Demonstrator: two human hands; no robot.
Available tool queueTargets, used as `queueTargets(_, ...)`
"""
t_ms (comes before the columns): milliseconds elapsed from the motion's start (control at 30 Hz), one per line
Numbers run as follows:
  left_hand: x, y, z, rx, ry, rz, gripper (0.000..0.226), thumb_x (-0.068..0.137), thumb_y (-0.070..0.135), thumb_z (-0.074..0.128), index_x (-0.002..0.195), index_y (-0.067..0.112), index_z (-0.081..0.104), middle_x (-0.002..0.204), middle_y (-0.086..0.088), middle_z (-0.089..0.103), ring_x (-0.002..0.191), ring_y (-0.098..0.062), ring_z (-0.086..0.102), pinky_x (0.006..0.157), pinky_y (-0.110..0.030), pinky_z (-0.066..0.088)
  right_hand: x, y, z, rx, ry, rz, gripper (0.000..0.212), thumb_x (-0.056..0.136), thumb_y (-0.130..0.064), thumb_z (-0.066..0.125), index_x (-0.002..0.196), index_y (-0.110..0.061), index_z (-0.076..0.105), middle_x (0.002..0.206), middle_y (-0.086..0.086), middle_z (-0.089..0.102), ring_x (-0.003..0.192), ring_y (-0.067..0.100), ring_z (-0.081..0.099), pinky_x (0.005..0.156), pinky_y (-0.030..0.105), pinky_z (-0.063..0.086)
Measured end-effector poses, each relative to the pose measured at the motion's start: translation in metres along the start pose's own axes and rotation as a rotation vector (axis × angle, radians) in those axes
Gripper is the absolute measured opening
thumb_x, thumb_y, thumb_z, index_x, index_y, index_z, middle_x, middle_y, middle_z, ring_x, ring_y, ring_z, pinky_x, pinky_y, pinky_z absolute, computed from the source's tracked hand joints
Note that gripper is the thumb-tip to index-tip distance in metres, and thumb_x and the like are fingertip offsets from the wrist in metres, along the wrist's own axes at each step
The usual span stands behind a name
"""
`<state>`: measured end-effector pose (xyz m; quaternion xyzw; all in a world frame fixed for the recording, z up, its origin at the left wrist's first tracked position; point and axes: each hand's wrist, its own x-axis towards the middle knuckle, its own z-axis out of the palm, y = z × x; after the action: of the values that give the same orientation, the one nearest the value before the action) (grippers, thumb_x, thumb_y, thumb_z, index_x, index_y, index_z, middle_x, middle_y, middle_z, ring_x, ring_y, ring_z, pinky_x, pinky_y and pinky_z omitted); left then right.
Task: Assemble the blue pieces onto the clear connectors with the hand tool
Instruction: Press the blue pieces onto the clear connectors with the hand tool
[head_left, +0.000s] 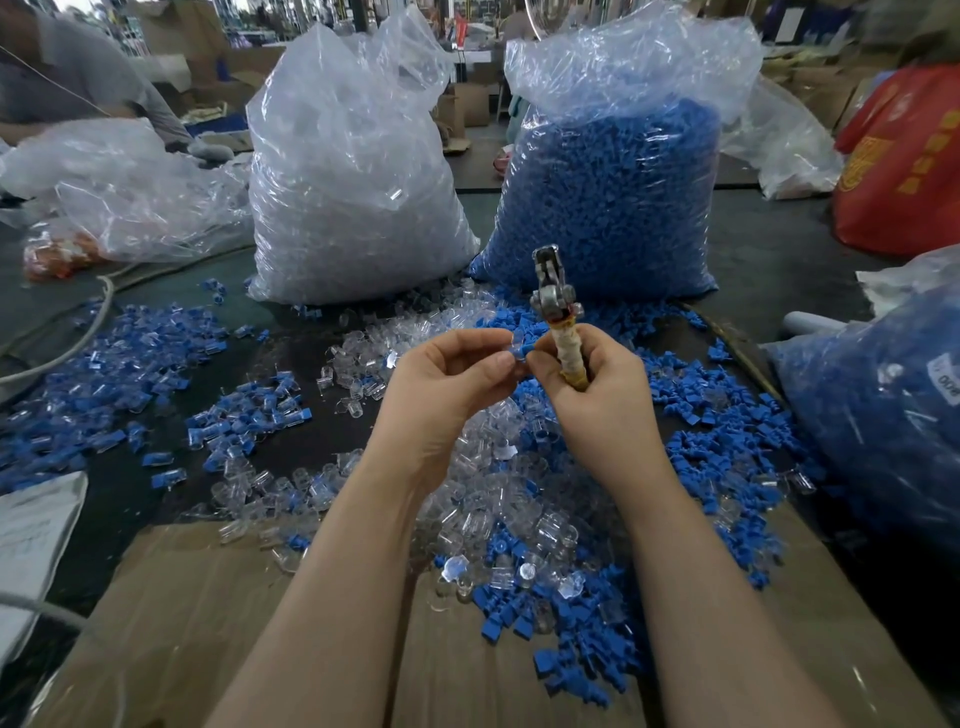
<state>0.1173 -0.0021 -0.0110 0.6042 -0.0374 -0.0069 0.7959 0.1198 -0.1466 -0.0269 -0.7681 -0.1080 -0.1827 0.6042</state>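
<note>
I see my hands close together, left hand (457, 371) pinching a clear connector (515, 344) with a blue piece (525, 350) between both hands; right hand (592, 384) gripping the hand tool (558, 312) upright

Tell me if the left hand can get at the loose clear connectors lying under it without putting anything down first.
Probably not. The left hand already pinches a clear connector with a blue piece between its fingertips. The pile of clear connectors lies uncovered right beneath it, so only the occupied fingers stand in the way.
</note>
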Motion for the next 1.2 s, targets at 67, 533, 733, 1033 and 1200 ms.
queueTargets(67,-0.0005,0.0001,0.0003,0.026,0.012,0.013,0.016,0.085,-0.002,0.067,0.097,0.008,0.070,0.086,-0.008,0.075,0.083,-0.016,0.073,0.076,-0.024,0.058,-0.0005,-0.0003,-0.0002,0.002,0.001,-0.006,0.017,0.092,-0.017,0.066,0.080,-0.026,0.059,0.069,-0.001,0.062,0.063,0.015,0.056,0.062,0.027,0.049)
queueTargets(533,-0.0017,0.0011,0.0047,0.139,0.110,0.049,0.022,0.079,-0.001,0.076,0.098,0.008,0.074,0.093,-0.011,0.074,0.087,-0.019,0.069,0.086,-0.031,0.058,-0.0013,0.0003,0.0018,-0.053,0.001,0.038,0.009,0.092,-0.020,0.066,0.085,-0.015,0.063,0.067,-0.002,0.060,0.061,0.009,0.051,0.061,0.036,0.048)
queueTargets(733,-0.0016,0.0024,0.0045,0.161,0.143,0.056,0.022,0.079,-0.002,0.075,0.098,0.009,0.075,0.097,-0.013,0.075,0.093,-0.024,0.070,0.093,-0.040,0.056,-0.0017,-0.0001,0.0016,-0.075,-0.040,0.046,0.011,0.094,-0.021,0.064,0.089,-0.011,0.064,0.073,0.008,0.063,0.068,0.027,0.057,0.064,0.042,0.051)
queueTargets(1033,-0.0014,0.0015,0.0042,0.213,0.157,0.079,0.021,0.079,0.001,0.077,0.096,0.013,0.076,0.090,-0.006,0.076,0.091,-0.023,0.071,0.088,-0.036,0.059,-0.0016,-0.0004,0.0030,-0.072,-0.033,0.084,0.019,0.093,-0.025,0.064,0.088,-0.007,0.063,0.073,0.016,0.061,0.065,0.030,0.054,0.065,0.048,0.051)
queueTargets(1200,-0.0017,0.0010,0.0037,0.223,0.150,0.097,0.021,0.079,0.001,0.077,0.092,0.017,0.076,0.087,-0.001,0.076,0.085,-0.015,0.071,0.083,-0.030,0.059,-0.0018,-0.0010,0.0033,-0.068,-0.036,0.111,0.018,0.093,-0.025,0.064,0.087,-0.008,0.062,0.071,0.015,0.059,0.061,0.015,0.048,0.062,0.043,0.048)
